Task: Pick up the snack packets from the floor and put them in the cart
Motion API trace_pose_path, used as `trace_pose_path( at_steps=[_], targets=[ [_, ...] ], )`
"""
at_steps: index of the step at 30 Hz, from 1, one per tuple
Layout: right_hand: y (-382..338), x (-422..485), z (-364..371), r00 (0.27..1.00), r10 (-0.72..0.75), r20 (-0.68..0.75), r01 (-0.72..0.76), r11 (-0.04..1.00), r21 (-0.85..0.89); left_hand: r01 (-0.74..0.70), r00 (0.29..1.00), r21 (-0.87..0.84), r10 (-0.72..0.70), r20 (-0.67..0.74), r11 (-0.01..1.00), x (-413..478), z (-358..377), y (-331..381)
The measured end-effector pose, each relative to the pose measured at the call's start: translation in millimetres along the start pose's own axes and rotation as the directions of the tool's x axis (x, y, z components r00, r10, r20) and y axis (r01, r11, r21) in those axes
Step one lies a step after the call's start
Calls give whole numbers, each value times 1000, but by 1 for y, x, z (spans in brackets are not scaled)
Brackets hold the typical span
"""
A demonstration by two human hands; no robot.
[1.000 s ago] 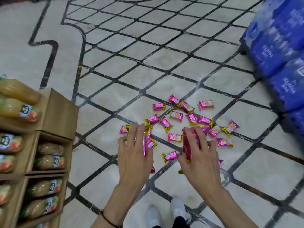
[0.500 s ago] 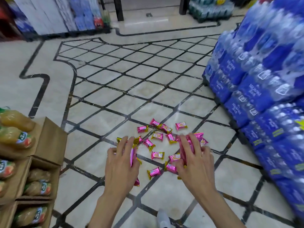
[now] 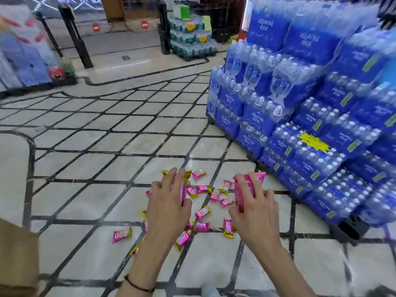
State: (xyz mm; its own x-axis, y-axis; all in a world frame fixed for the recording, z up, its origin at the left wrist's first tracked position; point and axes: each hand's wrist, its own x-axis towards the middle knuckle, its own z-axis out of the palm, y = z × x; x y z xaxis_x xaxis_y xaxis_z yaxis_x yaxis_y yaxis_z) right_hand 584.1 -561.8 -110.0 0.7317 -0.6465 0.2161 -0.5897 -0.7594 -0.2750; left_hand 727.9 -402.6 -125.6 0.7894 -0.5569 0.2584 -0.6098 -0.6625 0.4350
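Floor (image 3: 102,159): cream polished stone tiles, divided by black inlaid lines into a slanted grid. It carries all the items below.

Blue shrink-wrapped water-bottle packs (image 3: 310,116): a tall stepped stack that fills the right side. It stands near the scattered goods without touching them.

Green-labelled bottle stack (image 3: 192,37): a smaller pallet load at the far end of the floor, blurred.

Brown cardboard box (image 3: 17,258): one corner only, at the lower left edge.

Left hand (image 3: 168,209): back of the hand upward, above the floor. The grip is closed, with the fingers curled over several pink foil snack packets with gold crimped ends (image 3: 183,189), which are held on edge.

Right hand (image 3: 255,215): level with the left and a little apart from it. The grip is closed round a thick pink bundle (image 3: 244,189) of the same packets, with the thumb beneath.

Loose snack packets (image 3: 202,213): about a dozen or more on the floor under and between the hands, lying flat at mixed angles.

Single packet (image 3: 122,234): lies off to the left, apart from the cluster.

Dark cord bracelet (image 3: 139,286): on the left wrist.
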Motion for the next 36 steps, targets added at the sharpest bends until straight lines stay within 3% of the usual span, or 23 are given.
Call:
trace_pose_path(
  at_steps=[10, 17, 21, 27, 32, 36],
  targets=[
    [26, -65, -40, 967, 239, -90, -246, 966, -76, -277, 940, -101, 291, 177, 955, -19, 2, 53],
    [85, -117, -75, 872, 452, -190, -477, 870, -121, -476, 836, -161, 502, 222, 864, -34, 29, 131],
    [130, -159, -104, 779, 579, -243, -617, 777, -127, -561, 762, -223, 603, 235, 797, -55, 50, 198],
    [202, -250, -170, 587, 704, -399, -792, 603, -101, -707, 578, -337, 782, 232, 622, -113, 81, 325],
    [255, -326, -208, 447, 770, -455, -882, 464, -81, -725, 505, -423, 837, 211, 543, -181, 94, 417],
    [296, -386, -229, 376, 809, -453, -917, 394, -58, -714, 454, -479, 859, 237, 510, -242, 112, 475]
  ],
)
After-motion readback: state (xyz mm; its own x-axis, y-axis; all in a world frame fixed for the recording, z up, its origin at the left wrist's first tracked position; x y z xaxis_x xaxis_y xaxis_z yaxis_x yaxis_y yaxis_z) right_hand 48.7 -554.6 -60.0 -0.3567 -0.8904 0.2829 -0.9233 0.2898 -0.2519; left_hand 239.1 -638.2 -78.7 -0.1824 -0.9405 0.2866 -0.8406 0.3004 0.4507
